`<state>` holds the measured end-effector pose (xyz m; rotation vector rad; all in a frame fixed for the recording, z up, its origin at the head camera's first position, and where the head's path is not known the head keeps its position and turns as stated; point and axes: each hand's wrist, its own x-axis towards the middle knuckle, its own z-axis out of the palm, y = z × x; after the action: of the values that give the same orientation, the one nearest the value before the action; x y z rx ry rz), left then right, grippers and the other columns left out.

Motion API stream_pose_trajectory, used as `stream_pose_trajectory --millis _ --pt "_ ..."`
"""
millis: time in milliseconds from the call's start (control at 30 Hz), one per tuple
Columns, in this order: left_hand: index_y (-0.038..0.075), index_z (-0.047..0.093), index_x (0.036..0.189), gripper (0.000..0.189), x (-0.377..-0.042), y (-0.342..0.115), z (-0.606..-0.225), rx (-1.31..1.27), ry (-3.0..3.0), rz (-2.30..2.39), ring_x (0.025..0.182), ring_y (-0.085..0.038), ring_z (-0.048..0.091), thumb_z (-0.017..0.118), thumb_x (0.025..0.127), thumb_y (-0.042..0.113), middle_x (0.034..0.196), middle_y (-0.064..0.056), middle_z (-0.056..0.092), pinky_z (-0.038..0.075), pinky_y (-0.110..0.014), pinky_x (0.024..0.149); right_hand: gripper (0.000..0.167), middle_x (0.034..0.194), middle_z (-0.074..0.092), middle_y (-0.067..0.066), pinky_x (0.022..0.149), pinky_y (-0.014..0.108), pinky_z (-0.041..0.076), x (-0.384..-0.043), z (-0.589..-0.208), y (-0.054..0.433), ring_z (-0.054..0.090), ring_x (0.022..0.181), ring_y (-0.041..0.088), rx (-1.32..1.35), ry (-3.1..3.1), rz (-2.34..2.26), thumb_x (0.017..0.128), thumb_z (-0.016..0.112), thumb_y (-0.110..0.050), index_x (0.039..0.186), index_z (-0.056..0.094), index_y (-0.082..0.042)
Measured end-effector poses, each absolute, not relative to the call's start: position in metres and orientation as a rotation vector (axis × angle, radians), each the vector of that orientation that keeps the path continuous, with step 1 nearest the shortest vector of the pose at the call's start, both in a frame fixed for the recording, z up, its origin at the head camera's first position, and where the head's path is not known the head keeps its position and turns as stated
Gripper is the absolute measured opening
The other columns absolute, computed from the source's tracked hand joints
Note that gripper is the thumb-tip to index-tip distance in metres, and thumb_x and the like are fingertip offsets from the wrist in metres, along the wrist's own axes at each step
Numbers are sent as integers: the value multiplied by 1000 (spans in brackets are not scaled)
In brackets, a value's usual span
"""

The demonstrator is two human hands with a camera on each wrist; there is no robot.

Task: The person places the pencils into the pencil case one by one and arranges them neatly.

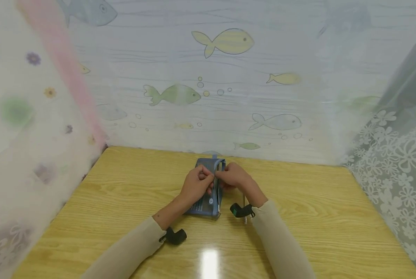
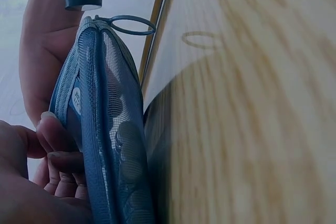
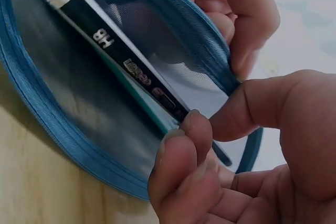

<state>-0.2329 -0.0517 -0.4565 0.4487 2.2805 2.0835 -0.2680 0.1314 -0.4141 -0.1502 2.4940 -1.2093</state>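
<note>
A blue mesh zip pencil case [image 1: 201, 206] lies on the table with its zipped mouth spread open. My left hand [image 1: 196, 183] grips the edge of that mouth between thumb and fingers. At the mouth's right side, my right hand [image 1: 234, 176] pinches a dark pencil [image 3: 131, 64] marked HB near one end. Most of the pencil's length lies inside the case, and a green item [image 3: 137, 98] shows beside it. In the left wrist view, a loop [image 2: 132, 25] sticks out from the case's end.
More pencils [image 1: 245, 220] lie on the wooden table [image 1: 134, 186], partly hidden under the right wrist. A black wrist camera [image 1: 176, 236] sits on each sleeve cuff. A fish-patterned curtain [image 1: 229, 77] hangs behind the table, with other curtains at both sides.
</note>
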Motion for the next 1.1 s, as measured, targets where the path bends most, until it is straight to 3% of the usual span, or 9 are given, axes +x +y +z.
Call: stream_pose_trajectory --millis 467,667,967,1100 --pt "3 61 98 10 -235 -52 -458 425 2269 2083 56 -19 62 61 107 8 74 -10 67 59 -35 61 42 74 74 14 67 40 65 -264 -414 131 72 64 22 -169 2377 -1339 102 57 -22 62 58 -8" --pt "4 61 98 9 -235 -51 -459 404 2272 2078 55 -18 62 62 106 7 73 -7 67 58 -32 60 39 78 76 13 72 41 66 -263 -412 135 75 70 25 -204 2440 -1254 103 57 -23 76 72 1" --pt "4 61 97 9 -235 -51 -459 397 2291 2079 59 -35 64 63 105 7 72 -7 67 60 -41 62 34 75 74 12 69 37 62 -259 -407 143 74 72 30 -256 2567 -1162 105 57 -22 83 72 0" --pt "4 61 97 9 -236 -51 -458 400 2289 2082 58 -33 64 64 105 7 72 -7 67 60 -40 61 32 74 74 12 64 32 54 -255 -407 150 70 68 29 -275 2632 -1122 104 59 -20 80 70 -2"
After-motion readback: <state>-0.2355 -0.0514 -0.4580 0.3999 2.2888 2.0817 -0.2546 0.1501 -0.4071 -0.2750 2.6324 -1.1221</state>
